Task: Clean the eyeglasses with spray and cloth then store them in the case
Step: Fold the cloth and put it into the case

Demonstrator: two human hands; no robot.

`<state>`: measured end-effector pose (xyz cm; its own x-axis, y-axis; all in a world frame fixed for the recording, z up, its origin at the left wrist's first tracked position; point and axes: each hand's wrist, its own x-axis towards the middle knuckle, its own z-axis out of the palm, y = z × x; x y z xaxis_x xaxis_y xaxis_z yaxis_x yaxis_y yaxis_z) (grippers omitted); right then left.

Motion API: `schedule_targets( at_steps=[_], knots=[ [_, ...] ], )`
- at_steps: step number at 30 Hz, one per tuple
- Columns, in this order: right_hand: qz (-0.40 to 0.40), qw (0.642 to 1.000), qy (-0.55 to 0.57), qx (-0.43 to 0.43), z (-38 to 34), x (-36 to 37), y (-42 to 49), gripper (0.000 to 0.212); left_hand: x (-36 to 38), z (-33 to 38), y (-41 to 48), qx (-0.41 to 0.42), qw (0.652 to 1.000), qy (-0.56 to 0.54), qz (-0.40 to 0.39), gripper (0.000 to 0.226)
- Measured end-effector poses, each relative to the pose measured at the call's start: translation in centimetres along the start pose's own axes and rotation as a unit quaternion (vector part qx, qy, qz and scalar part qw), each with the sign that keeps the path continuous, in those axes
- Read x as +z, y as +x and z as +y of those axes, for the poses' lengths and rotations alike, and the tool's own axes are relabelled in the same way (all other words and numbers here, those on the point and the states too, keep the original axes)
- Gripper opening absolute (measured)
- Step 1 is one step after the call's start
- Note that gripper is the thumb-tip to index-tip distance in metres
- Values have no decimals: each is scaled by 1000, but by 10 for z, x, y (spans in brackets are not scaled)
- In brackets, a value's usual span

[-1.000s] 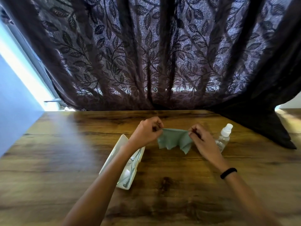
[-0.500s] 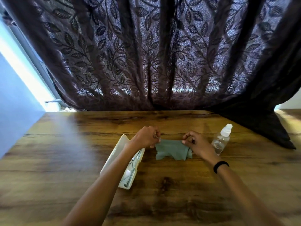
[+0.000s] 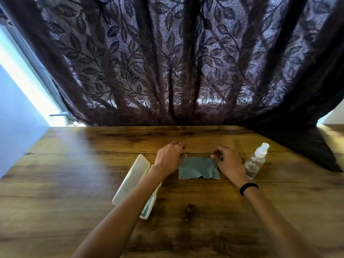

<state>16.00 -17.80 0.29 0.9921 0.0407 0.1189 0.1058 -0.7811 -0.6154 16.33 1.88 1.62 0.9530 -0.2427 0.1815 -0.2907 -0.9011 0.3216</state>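
A grey-green cleaning cloth (image 3: 198, 168) lies spread flat on the wooden table (image 3: 74, 174), between my hands. My left hand (image 3: 170, 158) hovers at its far left corner, fingers loosened and just off the fabric. My right hand (image 3: 228, 162) rests at the far right corner with thumb and fingers curled onto the cloth's edge. A white eyeglass case (image 3: 130, 180) lies open on the left, partly under my left forearm. The eyeglasses (image 3: 148, 209) show only as a dark sliver inside it. A clear spray bottle (image 3: 255, 162) with a white nozzle stands right of my right hand.
A dark leaf-patterned curtain (image 3: 176, 62) hangs along the table's far edge and drapes onto the table at the far right (image 3: 301, 146). A pale wall and a bright window strip are on the left. A black band sits on my right wrist.
The cloth was held stretched in the air between both hands; it has been lowered and now lies flat on the table. My left fingers have come off its corner.
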Motion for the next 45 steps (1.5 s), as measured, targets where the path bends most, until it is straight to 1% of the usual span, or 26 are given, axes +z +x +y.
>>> schedule_targets(
  at_steps=[2,4,6,9,11,13,15,19,22,25,29,31,34,36,41,45],
  knots=[
    [1,1000,9,2,0,-1,-7,3,1,10,-3,43,999,-15,-5,18],
    [6,1000,17,12,1,-1,-14,6,5,25,-6,70,996,-25,-43,17],
    [7,999,24,30,1,-1,-21,11,11,39,-8,82,993,-27,-75,24],
    [15,999,28,41,2,-1,-29,16,26,54,-10,97,990,-23,-102,40],
    [28,998,41,47,3,-2,-33,17,33,58,-9,101,988,-9,-120,42],
    [38,997,54,46,4,-3,-36,16,35,59,-8,99,988,-3,-116,35],
    [40,997,62,37,5,-5,-37,14,36,58,-5,86,990,-16,-110,26],
    [19,995,93,41,7,-6,-38,15,36,51,0,14,986,-113,-119,20],
    [9,996,87,29,7,-3,-39,18,36,48,4,-32,977,-172,-119,16],
    [6,998,65,7,4,-1,-39,18,37,46,5,-45,975,-188,-111,17],
    [5,1000,27,-7,-2,1,-40,24,37,45,6,-70,969,-213,-106,18],
    [4,1000,-1,-17,-3,4,-40,20,36,45,7,-90,963,-231,-109,20],
    [20,999,-25,-21,-4,7,-40,23,36,45,7,-99,958,-242,-115,23],
    [31,999,-28,-28,-4,8,-40,20,35,45,8,-103,957,-245,-120,25],
    [35,997,-38,-49,-1,7,-40,11,34,45,5,-69,959,-237,-137,30],
    [28,996,-59,-61,2,0,-43,13,29,45,0,-1,968,-196,-157,21]
  ],
)
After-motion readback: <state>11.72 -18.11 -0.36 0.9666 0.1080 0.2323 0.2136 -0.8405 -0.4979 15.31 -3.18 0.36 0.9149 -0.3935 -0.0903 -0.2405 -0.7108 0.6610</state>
